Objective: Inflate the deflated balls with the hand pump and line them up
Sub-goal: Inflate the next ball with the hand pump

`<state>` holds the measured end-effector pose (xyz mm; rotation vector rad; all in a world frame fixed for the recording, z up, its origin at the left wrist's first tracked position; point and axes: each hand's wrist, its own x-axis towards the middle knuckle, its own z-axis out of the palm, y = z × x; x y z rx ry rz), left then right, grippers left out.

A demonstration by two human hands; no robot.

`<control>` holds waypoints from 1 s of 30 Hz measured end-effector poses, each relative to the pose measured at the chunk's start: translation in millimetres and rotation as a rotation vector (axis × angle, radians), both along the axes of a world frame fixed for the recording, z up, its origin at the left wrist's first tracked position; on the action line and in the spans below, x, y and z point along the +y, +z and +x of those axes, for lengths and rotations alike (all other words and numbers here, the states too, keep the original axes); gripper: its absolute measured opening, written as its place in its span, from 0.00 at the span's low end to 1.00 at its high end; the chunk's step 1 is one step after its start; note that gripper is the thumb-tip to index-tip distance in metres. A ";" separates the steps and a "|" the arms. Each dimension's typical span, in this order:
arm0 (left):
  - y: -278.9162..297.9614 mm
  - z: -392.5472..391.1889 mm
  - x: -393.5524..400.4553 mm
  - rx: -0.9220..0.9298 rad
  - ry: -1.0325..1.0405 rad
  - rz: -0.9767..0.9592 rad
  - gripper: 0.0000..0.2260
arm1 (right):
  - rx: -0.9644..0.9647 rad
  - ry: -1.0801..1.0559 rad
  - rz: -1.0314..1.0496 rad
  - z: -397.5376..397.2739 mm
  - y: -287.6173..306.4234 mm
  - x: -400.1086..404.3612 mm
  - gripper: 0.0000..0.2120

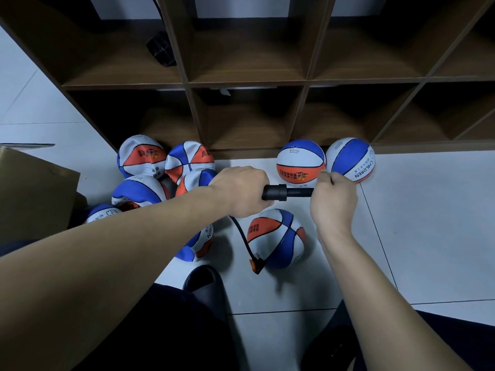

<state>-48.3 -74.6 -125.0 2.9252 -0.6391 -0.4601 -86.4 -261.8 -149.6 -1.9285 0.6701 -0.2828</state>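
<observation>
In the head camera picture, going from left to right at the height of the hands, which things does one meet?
Cardboard box → pile of deflated balls → left hand → black pump → right hand → ball marked CHILDREN.

Black hand pump [286, 192] held level, hose in part-inflated ball [276, 238], two round balls [300, 161] beside shelf

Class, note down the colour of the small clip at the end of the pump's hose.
Orange: the clip at the end of the black hose shows best in the head view.
</observation>
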 end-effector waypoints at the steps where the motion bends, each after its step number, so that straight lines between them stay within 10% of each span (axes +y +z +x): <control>1: -0.2 0.0 -0.4 -0.002 -0.001 -0.001 0.15 | 0.005 0.020 -0.016 -1.1 -0.4 3.2 0.21; 21: -26.1 2.9 6.6 0.071 0.011 -0.049 0.10 | 0.116 0.186 0.133 -9.1 -14.6 2.6 0.32; 25: -30.8 7.3 16.2 0.054 0.031 -0.031 0.10 | 0.192 0.362 -0.110 -25.7 -65.3 -23.5 0.08; 30: -34.3 12.3 23.2 0.058 0.045 0.004 0.09 | 0.282 0.857 -0.435 -53.2 -111.2 -21.9 0.41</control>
